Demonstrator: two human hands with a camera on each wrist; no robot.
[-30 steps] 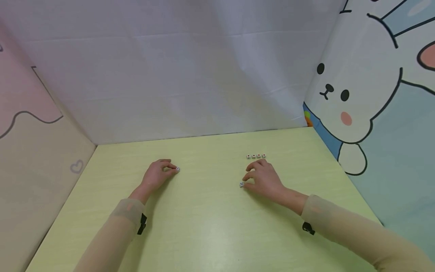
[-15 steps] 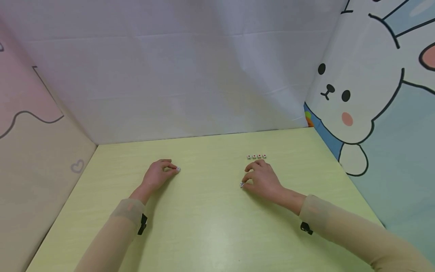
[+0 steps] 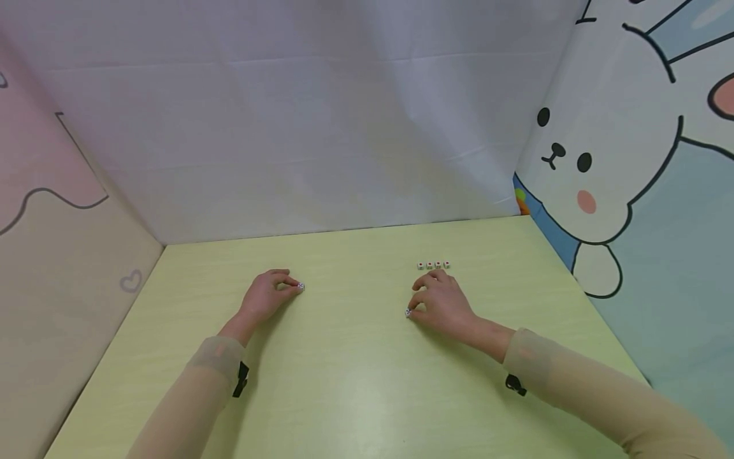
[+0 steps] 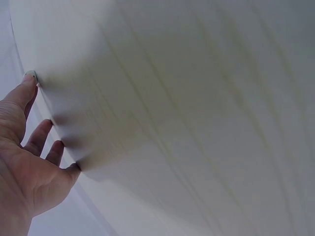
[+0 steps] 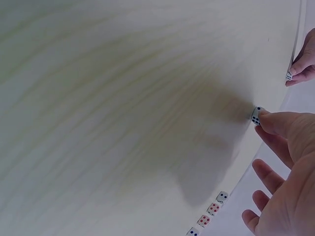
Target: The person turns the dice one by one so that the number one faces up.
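My left hand [image 3: 265,296] pinches a small white die [image 3: 301,286] between thumb and forefinger at the left of the table. In the left wrist view only a sliver of that die [image 4: 32,74] shows past the fingertip; the other fingertips touch the tabletop. To the right, my right hand [image 3: 446,305] holds a second white die [image 3: 408,313] by thumb and forefinger. Dark pips mark this die [image 5: 256,116] in the right wrist view, where it is at the tabletop and the remaining fingers are bent and spread. Beyond the right hand lies a row of dice [image 3: 433,264].
The pale yellow table [image 3: 344,370] reaches back to a white cloth wall [image 3: 321,140]. A printed panel with a cartoon rabbit [image 3: 613,146] borders the right side, and a pink and cream panel [image 3: 63,255] the left. The dice in the row stand close together.
The right forefinger has come in against its die, which has turned slightly. The left hand stays in place with its die. The row of dice is unchanged.
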